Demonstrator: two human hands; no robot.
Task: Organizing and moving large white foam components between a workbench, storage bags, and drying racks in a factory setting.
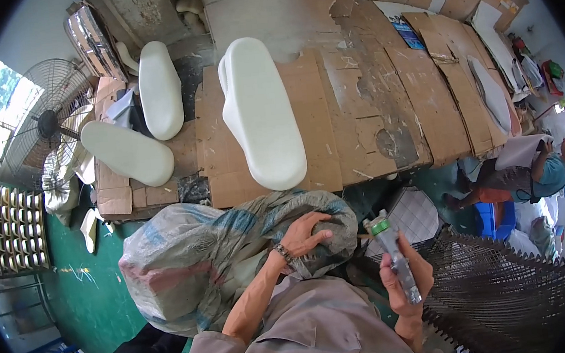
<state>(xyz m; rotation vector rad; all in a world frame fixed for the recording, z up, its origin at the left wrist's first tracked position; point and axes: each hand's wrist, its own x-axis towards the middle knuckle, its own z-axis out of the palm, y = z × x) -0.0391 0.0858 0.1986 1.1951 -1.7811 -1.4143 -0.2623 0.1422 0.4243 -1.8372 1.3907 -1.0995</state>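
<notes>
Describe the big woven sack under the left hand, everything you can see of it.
The sack is a bulging woven-plastic bag, greyish with faded blue and pink patches, wrinkled and full. It sits in front of the person, below the cardboard-covered table. The left hand grips its bunched top edge. Its contents are hidden.

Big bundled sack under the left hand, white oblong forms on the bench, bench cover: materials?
Grey-blue bundled sack: looks like woven plastic, thin and slightly glossy; it crumples under the left hand. White oblong forms: smooth, matte, rounded edges, perhaps moulded foam or plaster, can't tell. Bench cover: brown cardboard sheets, torn and overlapping.
</notes>
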